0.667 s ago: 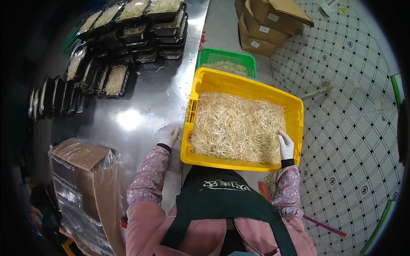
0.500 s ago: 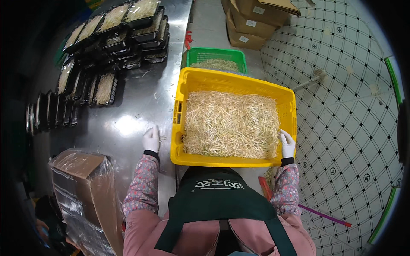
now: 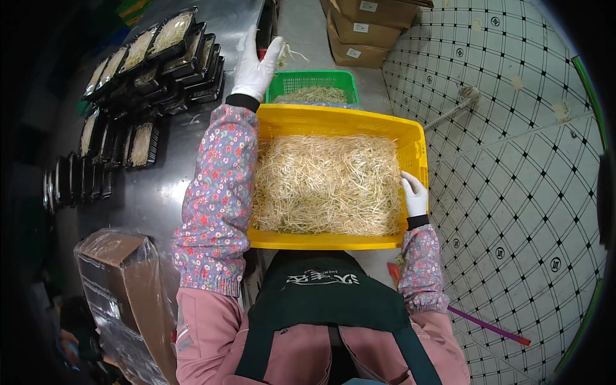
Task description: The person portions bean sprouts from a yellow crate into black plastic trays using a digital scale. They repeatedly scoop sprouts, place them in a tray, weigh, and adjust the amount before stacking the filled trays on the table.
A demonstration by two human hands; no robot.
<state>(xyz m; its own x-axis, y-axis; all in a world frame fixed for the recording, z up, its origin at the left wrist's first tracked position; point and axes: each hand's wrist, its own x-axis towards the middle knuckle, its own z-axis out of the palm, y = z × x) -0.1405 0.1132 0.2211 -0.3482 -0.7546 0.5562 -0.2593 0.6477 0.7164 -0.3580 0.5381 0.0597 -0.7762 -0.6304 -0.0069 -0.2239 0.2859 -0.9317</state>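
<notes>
My left hand (image 3: 255, 64), in a white glove, is stretched forward over the table's edge, fingers apart. A few loose bean sprouts (image 3: 292, 54) show just right of its fingers, seemingly clear of its grasp. Beyond the crate stands a green basket (image 3: 350, 83) with sprouts in it. In front of me sits a yellow crate (image 3: 333, 241) holding a broad layer of pale bean sprouts (image 3: 327, 186). My right hand (image 3: 414, 194), also gloved, curls over the crate's right wall near the front corner, fingers inside beside the sprouts.
Black trays of sprouts (image 3: 144, 54) are stacked on the metal table (image 3: 170, 173) at left. A plastic-wrapped carton (image 3: 122, 276) stands nearer. Brown cartons (image 3: 359, 32) are piled at the back. On the tiled floor (image 3: 500, 179) are a purple stick (image 3: 491, 326) and a mop-like tool (image 3: 467, 99).
My left hand has swung forward from the table beside the crate to near the green basket, with sprouts now by its fingers. My right hand stays at the crate's wall. The view has shifted slightly.
</notes>
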